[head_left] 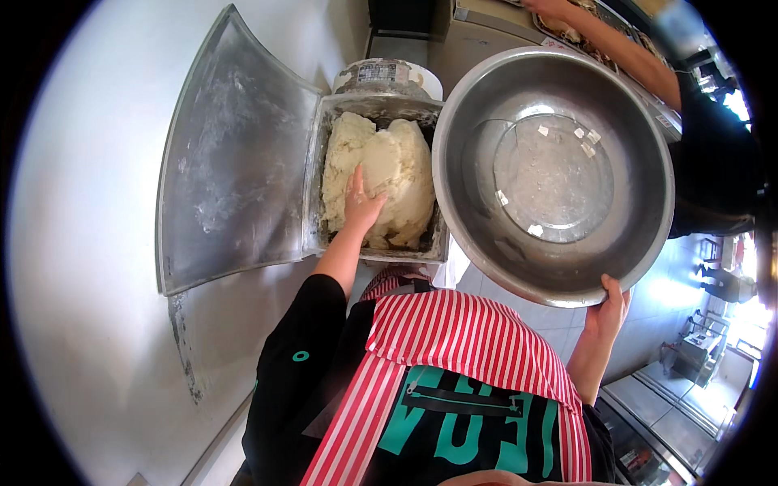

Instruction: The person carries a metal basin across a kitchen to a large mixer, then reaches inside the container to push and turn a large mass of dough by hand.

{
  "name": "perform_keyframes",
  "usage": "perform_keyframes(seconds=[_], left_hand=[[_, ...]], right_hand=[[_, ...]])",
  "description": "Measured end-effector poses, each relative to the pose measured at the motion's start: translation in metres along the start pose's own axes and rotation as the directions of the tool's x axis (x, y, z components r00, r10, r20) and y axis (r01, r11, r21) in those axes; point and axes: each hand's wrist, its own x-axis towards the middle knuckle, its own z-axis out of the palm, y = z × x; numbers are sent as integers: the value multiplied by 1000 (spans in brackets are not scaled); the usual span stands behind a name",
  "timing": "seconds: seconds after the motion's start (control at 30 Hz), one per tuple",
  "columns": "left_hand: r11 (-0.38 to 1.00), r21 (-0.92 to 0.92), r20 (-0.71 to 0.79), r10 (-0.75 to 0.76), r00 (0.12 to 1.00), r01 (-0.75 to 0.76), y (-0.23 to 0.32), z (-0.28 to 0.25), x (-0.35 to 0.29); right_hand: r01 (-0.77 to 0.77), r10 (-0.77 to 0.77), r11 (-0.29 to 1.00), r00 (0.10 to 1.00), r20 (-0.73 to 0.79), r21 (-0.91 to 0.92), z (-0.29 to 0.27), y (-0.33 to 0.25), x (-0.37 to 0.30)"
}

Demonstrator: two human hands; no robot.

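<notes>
The left hand (pixel 361 202) lay flat with its fingers spread on the pale dough (pixel 381 174), which filled the metal box (pixel 377 109) with its lid (pixel 235 162) swung open. The right hand (pixel 609 312) gripped the lower rim of a big steel bowl (pixel 559 243), fingers curled over it, beside the box.
</notes>
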Motion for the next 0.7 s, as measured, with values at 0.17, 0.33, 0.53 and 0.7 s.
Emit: perform_keyframes(seconds=[0.17,0.33,0.53,0.7], left_hand=[[947,136,-150,-272,951,292,13,19,40],[884,-208,3,-428,904,419,3,-18,31],[926,-22,-209,-374,904,378,-42,-20,9],[883,340,-246,-250,937,324,-50,-12,-9]], right_hand=[[-17,16,999,999,-34,-39,-1,-4,2],[-83,82,996,996,-44,-36,1,0,4],[-77,79,995,996,31,-58,6,-3,17],[-66,70,996,996,57,-65,30,2,19]])
